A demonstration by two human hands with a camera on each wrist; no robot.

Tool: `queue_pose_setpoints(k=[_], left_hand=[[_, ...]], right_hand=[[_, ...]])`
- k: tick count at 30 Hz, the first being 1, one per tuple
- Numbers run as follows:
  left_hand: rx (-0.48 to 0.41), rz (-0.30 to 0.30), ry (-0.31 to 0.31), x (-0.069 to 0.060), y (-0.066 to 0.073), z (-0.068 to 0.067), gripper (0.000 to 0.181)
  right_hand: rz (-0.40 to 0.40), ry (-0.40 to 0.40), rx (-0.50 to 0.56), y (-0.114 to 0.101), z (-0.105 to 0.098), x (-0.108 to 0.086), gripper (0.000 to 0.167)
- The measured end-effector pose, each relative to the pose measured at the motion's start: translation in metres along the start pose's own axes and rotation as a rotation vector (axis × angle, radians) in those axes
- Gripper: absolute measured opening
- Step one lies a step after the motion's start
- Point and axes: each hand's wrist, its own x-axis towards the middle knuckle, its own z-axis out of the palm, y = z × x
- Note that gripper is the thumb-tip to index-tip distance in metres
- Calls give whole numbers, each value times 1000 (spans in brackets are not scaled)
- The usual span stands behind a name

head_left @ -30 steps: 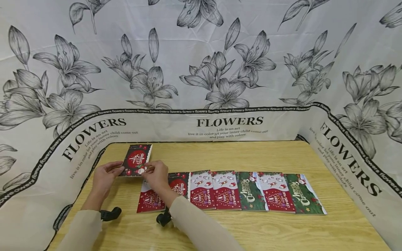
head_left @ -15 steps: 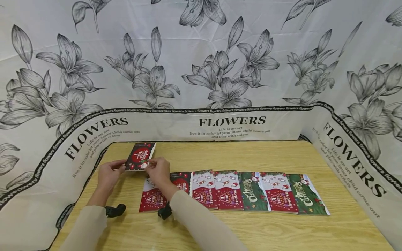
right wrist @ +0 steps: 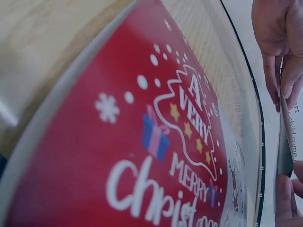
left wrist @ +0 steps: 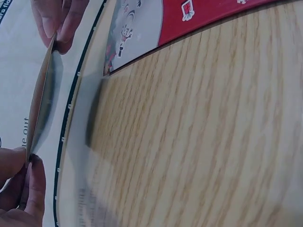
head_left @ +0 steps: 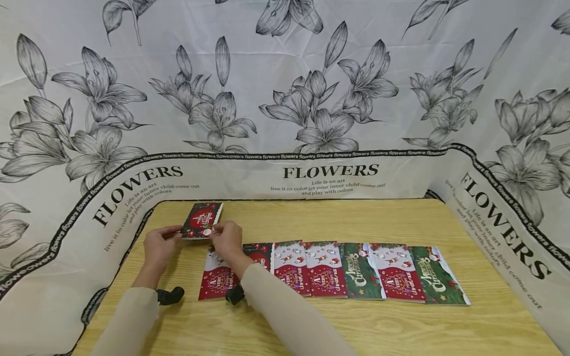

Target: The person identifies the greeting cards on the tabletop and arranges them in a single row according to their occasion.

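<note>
A black card with a red circle (head_left: 201, 219) is held near the table's far left corner. My left hand (head_left: 159, 247) pinches its near left corner, and my right hand (head_left: 228, 240) pinches its near right corner. In the left wrist view the card (left wrist: 40, 99) is seen edge-on between the left hand (left wrist: 21, 189) and the right hand (left wrist: 61, 19). Below my right hand lies a red and white card (head_left: 216, 279), partly covered by that hand; it fills much of the right wrist view, its red part (right wrist: 118, 137) close to the camera.
Overlapping cards run rightward in a row: a black one (head_left: 260, 254), red and white ones (head_left: 328, 277), and green ones (head_left: 438, 277) among them, on the wooden table (head_left: 311, 326). Flower-printed cloth (head_left: 240, 178) stands around the table's back and sides.
Both hands have shifted slightly away and to the right with the black card, which looks more tilted back than before. The row of cards lies as before; the head view has shifted a little.
</note>
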Motion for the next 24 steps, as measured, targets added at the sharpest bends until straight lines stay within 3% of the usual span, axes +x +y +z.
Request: queue_pose_setpoints(k=[8,12,19,24], left_hand=[[28,-22,38,5,-3,7,24],[38,-17,41,8,-5,10,24],[71,-24,3,8,-7,10,27],[71,-48,-37,7,-7,10,32]], right_hand=[[18,1,-28,-1,3,5,18],[2,-46,-54,0,3,6,21],[43,-170,-93,-2,4,8,21],[48,-204,-145,-8,3,6,27]])
